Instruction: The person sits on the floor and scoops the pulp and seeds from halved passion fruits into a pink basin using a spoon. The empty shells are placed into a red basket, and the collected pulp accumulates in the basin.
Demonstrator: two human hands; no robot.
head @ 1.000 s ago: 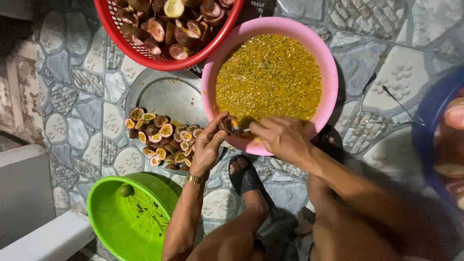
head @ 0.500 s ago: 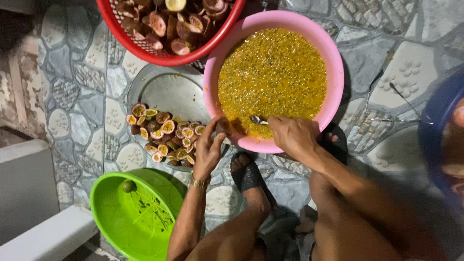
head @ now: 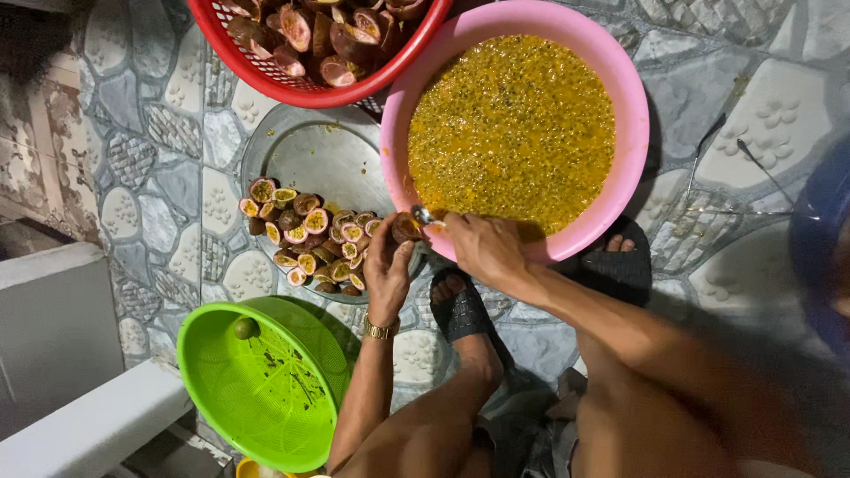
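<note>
Over the stone floor (head: 708, 106), left hand (head: 387, 265) grips halved fruit (head: 405, 227), right hand (head: 482, 248) clamps spoon (head: 423, 214).

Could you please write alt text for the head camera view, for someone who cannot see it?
Seen from above, a left hand holds a halved passion fruit while the right hand spoons it at the rim of a pink basin of yellow pulp.

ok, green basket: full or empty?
Nearly empty: the green basket holds one small green fruit and some dark scraps on its mesh.
</note>
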